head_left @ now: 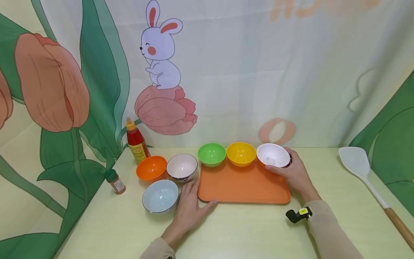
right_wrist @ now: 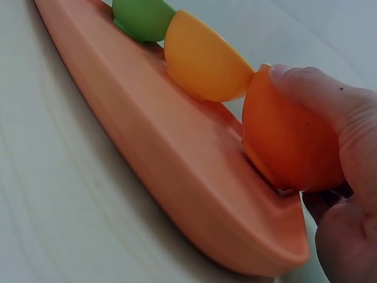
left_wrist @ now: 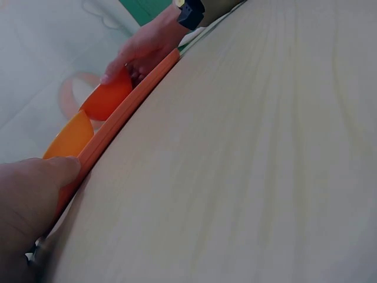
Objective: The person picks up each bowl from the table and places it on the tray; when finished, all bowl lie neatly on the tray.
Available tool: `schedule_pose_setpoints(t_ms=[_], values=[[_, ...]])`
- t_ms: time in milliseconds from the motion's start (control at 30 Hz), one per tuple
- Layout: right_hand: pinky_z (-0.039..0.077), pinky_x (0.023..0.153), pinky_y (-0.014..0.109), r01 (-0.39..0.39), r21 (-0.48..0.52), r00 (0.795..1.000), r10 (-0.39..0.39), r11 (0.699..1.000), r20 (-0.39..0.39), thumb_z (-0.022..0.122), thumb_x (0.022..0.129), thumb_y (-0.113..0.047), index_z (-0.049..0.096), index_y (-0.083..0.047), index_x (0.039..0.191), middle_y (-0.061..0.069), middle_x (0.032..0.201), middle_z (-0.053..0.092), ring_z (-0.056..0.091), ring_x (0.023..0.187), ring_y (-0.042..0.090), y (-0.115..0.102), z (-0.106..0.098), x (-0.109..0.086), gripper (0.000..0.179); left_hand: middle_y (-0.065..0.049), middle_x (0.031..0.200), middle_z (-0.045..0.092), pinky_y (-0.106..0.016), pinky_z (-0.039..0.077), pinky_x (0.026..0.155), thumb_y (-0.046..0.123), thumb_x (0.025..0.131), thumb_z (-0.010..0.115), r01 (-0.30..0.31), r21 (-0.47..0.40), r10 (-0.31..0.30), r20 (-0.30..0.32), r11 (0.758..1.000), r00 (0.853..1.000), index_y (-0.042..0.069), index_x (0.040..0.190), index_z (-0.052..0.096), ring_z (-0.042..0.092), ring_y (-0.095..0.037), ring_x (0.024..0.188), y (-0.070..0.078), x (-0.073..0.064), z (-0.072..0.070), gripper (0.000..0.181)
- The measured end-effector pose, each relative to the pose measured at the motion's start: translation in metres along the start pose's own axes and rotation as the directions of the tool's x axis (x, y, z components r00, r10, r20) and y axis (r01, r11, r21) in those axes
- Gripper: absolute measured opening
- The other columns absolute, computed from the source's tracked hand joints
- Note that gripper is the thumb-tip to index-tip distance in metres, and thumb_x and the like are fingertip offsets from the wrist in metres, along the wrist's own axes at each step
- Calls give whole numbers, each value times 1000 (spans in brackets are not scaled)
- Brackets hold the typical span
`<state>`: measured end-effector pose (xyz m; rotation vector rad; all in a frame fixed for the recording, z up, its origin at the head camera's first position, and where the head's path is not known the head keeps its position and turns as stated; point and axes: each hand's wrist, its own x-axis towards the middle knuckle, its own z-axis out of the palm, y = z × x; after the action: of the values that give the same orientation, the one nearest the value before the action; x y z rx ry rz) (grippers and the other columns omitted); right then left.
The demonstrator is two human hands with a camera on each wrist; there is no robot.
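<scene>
The right hand (head_left: 297, 175) curled its fingers round a bowl (head_left: 272, 154), white inside, orange outside; the left hand (head_left: 190, 209), fingers loosely extended, touched the orange tray (head_left: 240, 186)

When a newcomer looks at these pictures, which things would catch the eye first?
Probably the big white rabbit printed on the backdrop, sitting on a pink flower. Next, the bright green bowl and yellow bowl along the far side of the orange tray. Beside them, at the tray's right end, the right hand grips a third bowl, white inside.
</scene>
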<state>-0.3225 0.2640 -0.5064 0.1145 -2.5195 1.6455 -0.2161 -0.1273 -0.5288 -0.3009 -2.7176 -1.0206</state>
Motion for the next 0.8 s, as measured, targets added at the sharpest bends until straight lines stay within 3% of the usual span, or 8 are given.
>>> schedule_pose_setpoints(t_ms=[233, 533, 800], values=[[44, 125, 62, 10, 11, 1000, -10, 1000, 24, 95, 91, -41, 23, -13, 177, 18, 172, 41, 50, 149, 43, 3, 2, 1, 116, -21, 168, 46, -56, 36, 133, 53, 94, 85, 14, -3, -14, 12, 1000, 1000, -3, 169, 41, 41, -39, 157, 1, 0, 0, 103], [32, 133, 65, -28, 21, 998, 27, 999, 59, 94, 92, -36, -7, -16, 180, 24, 180, 24, 38, 158, 47, -3, 0, 0, 136, -20, 168, 46, -56, 36, 133, 52, 94, 85, 25, 5, -25, 17, 1000, 1000, -2, 170, 40, 42, -39, 157, 2, 0, -1, 103], [29, 133, 66, 42, 57, 999, -42, 997, 1, 93, 94, -32, -5, -20, 180, 20, 184, 18, 28, 166, 46, -27, -21, -3, 132, -21, 168, 47, -57, 35, 133, 51, 94, 85, 23, 1, -23, 11, 1000, 1000, -3, 169, 40, 41, -39, 156, 3, 0, -2, 103]])
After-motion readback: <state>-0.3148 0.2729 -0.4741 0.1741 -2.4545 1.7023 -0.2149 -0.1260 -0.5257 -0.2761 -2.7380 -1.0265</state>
